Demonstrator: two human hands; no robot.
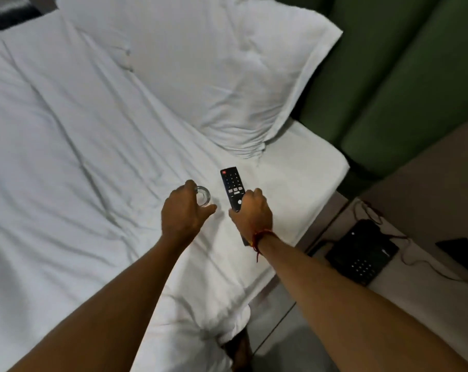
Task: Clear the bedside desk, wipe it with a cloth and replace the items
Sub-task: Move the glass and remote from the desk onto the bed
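A rumpled white bed sheet (66, 157) fills the left and centre, with a white pillow (222, 76) lying at its head against a green padded headboard (401, 89). The left hand (183, 210) is closed around a clear glass (203, 196) standing on the sheet. Just beside it, the right hand (253, 213) grips the near end of a black remote (231, 187) resting on the sheet. At the right, the pale bedside desk (415, 296) carries a black telephone (361, 253) with trailing cords.
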